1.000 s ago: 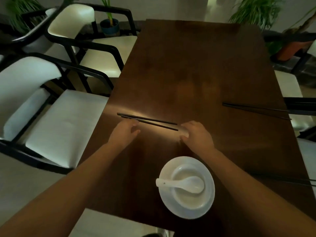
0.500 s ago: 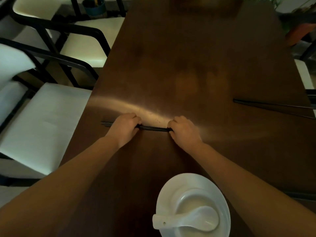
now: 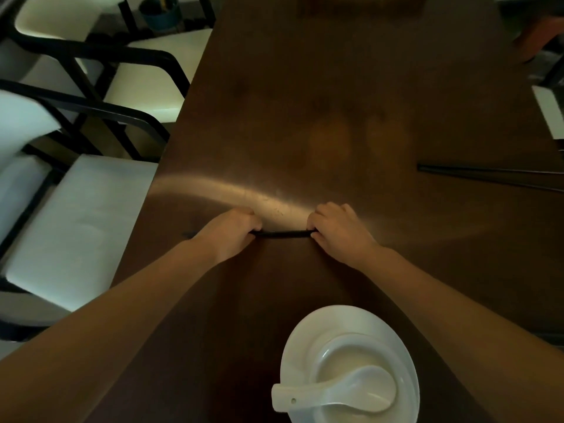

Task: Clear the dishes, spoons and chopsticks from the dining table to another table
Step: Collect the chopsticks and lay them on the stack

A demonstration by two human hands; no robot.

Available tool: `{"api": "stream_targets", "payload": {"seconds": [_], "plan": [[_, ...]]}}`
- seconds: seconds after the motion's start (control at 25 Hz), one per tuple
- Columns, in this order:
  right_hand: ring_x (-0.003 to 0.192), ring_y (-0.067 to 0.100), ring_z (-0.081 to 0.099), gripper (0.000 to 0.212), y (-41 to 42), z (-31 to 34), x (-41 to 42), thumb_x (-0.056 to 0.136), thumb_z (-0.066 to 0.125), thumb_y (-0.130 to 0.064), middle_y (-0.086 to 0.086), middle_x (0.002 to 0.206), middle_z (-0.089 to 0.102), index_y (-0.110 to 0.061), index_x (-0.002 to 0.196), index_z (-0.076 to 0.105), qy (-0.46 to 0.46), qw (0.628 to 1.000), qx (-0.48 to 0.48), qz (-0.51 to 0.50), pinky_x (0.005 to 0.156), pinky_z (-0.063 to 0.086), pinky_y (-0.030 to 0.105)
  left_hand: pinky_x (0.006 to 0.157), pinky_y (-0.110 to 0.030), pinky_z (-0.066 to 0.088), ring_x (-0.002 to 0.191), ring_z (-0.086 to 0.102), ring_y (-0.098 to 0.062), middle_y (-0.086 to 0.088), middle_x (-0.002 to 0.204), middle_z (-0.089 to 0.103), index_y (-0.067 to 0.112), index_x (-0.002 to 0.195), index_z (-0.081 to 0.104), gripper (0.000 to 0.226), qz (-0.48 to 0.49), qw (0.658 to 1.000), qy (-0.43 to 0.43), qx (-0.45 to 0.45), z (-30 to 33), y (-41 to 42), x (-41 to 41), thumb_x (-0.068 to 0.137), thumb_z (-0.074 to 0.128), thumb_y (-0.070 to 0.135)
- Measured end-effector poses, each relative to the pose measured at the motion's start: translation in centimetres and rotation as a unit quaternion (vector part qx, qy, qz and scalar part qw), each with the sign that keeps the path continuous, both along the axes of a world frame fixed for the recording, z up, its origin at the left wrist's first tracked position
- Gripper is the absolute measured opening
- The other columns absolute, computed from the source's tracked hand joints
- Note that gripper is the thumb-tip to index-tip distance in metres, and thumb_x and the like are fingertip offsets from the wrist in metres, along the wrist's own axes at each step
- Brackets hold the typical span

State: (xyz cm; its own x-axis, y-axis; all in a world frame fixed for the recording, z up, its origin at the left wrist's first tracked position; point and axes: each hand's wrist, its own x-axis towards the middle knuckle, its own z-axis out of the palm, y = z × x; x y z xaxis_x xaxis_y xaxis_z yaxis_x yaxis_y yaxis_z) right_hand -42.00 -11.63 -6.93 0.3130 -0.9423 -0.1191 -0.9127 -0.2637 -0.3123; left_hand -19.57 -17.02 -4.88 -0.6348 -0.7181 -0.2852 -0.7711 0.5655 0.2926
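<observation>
A pair of black chopsticks (image 3: 282, 234) lies crosswise on the dark wooden dining table (image 3: 320, 96). My left hand (image 3: 230, 232) is closed around their left part and my right hand (image 3: 338, 228) pinches their right end; only the stretch between the hands and a short tip at the left shows. Close to me stands a white plate (image 3: 297, 340) with a white bowl (image 3: 341, 358) on it and a white ceramic spoon (image 3: 335, 393) lying in the bowl. A second pair of black chopsticks (image 3: 488, 175) rests at the table's right side.
Two white-cushioned chairs with black frames (image 3: 79, 215) stand along the table's left edge. Another white seat (image 3: 549, 108) shows at the right edge. A blue plant pot (image 3: 158, 12) sits on the floor at the far left.
Both hands came down onto the near chopsticks and closed on them, bringing the two sticks together. The view tilted down and closer to the table.
</observation>
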Motion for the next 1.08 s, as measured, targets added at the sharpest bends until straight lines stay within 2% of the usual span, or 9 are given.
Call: {"api": "stream_targets", "payload": {"seconds": [0.08,0.2,0.28,0.36,0.44,0.6,0.88,0.96,1.08], "plan": [[0.107,0.020,0.048,0.010,-0.5,1.4,-1.4,0.088,0.053,-0.022,-0.001,0.102,0.057,-0.022,0.096,0.060,-0.032,0.998,0.033,-0.040,0.087,0.027,0.034,0.077,-0.036,0.050,0.089,0.061,-0.022,-0.004,0.095,0.065,0.014,0.094,0.064,0.009,0.002,1.000,0.006,-0.004,0.8,-0.1,-0.9,0.088,0.058,0.013],[0.116,0.019,0.046,0.031,-0.3,3.9,-4.6,0.084,0.062,-0.024,-0.001,0.116,0.055,-0.026,0.115,0.059,-0.107,0.974,-0.053,-0.192,0.096,0.033,0.036,0.074,-0.031,0.050,0.085,0.065,-0.016,-0.002,0.085,0.071,0.017,0.082,0.065,0.005,0.113,0.985,0.117,0.056,2.6,-0.2,-3.5,0.083,0.065,0.012],[0.117,0.015,0.047,0.050,0.8,6.4,-6.2,0.084,0.064,-0.030,0.000,0.124,0.051,-0.025,0.131,0.047,-0.274,0.896,-0.047,-0.346,0.098,0.040,0.033,0.075,-0.025,0.051,0.083,0.067,-0.010,-0.001,0.084,0.073,0.016,0.080,0.068,0.006,0.207,0.935,0.244,0.154,4.3,-0.1,-6.2,0.079,0.070,0.010],[0.101,0.010,0.058,0.041,2.0,8.5,-7.0,0.087,0.060,-0.031,0.000,0.118,0.060,-0.023,0.126,0.053,-0.459,0.796,0.024,-0.394,0.085,0.048,0.027,0.074,-0.024,0.055,0.077,0.071,-0.011,-0.002,0.080,0.075,0.009,0.086,0.067,0.008,0.238,0.852,0.372,0.280,5.7,0.6,-9.5,0.080,0.067,0.003],[0.078,0.005,0.063,0.027,2.9,10.0,-7.6,0.089,0.058,-0.025,0.002,0.106,0.069,-0.019,0.115,0.062,-0.519,0.766,0.056,-0.375,0.069,0.049,0.020,0.067,-0.022,0.057,0.073,0.072,-0.013,-0.004,0.075,0.075,0.006,0.089,0.065,0.013,0.231,0.779,0.442,0.379,6.6,1.8,-12.8,0.083,0.060,-0.005],[0.055,-0.002,0.059,0.016,4.4,11.8,-10.3,0.087,0.059,-0.009,0.002,0.080,0.071,-0.005,0.100,0.068,-0.526,0.763,0.026,-0.375,0.054,0.049,0.010,0.067,-0.021,0.056,0.083,0.072,-0.016,-0.004,0.085,0.076,0.012,0.095,0.070,0.019,0.183,0.749,0.417,0.481,7.4,3.5,-18.1,0.085,0.058,0.001],[0.058,0.003,0.062,0.013,9.5,10.1,-16.0,0.085,0.062,-0.009,0.004,0.076,0.068,-0.005,0.096,0.068,-0.515,0.737,0.002,-0.437,0.056,0.052,0.013,0.065,-0.022,0.056,0.088,0.071,-0.020,-0.007,0.091,0.076,0.012,0.096,0.070,0.017,0.175,0.740,0.338,0.554,5.6,7.2,-24.2,0.087,0.058,0.005],[0.069,0.004,0.063,0.019,11.8,8.6,-17.9,0.085,0.063,-0.017,0.000,0.085,0.069,-0.015,0.103,0.067,-0.469,0.763,0.016,-0.445,0.061,0.052,0.013,0.064,-0.022,0.057,0.088,0.072,-0.020,-0.007,0.090,0.076,0.011,0.096,0.069,0.017,0.188,0.736,0.325,0.563,5.0,8.5,-25.7,0.087,0.057,0.004],[0.086,0.005,0.060,0.029,16.7,6.4,-21.8,0.085,0.063,-0.021,-0.007,0.104,0.066,-0.024,0.114,0.062,-0.252,0.863,0.025,-0.437,0.073,0.045,0.013,0.065,-0.024,0.058,0.087,0.072,-0.020,-0.008,0.089,0.076,0.009,0.095,0.069,0.016,0.218,0.718,0.319,0.580,4.1,10.1,-27.6,0.088,0.055,0.002]]}}
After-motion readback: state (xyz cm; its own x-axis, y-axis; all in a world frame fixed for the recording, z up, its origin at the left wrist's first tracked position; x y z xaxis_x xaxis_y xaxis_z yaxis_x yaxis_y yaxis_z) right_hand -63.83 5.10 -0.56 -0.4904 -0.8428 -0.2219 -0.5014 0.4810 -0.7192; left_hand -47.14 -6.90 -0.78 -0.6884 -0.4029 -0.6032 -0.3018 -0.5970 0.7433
